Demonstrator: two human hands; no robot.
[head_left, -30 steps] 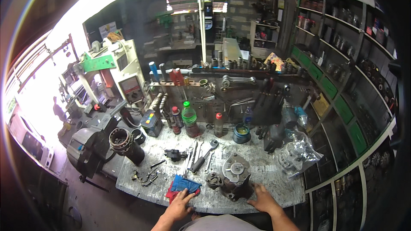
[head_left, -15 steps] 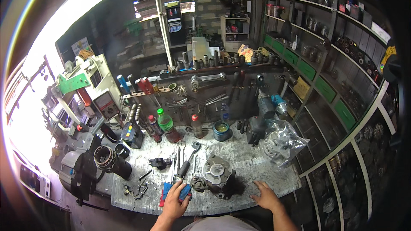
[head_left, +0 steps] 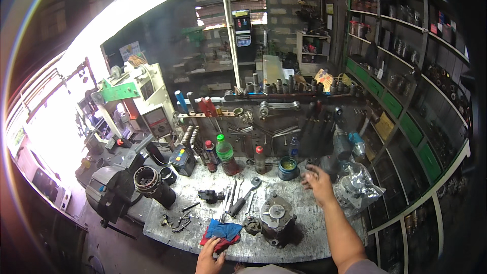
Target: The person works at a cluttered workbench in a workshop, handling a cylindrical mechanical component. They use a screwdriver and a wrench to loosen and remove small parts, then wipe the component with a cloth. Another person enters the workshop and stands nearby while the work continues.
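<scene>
My left hand rests at the bench's front edge by a red cloth with a blue cloth on it, fingers apart. My right hand is raised with loosely bent, separated fingers, beside a blue jar of yellowish contents. A cylindrical metal housing, bolted on top, stands between my hands with a smaller fitting at its left. A ratchet, wrenches, a black component and several bolts lie left of it.
A dark cylinder and a black machine stand left. Bottles line the bench's back below a tool board. A bagged metal part and power tool sit right. Shelving rises on the right.
My right hand has risen forward from the bench's front, right of the housing, toward the blue jar. My left hand has drawn slightly back from the cloths.
</scene>
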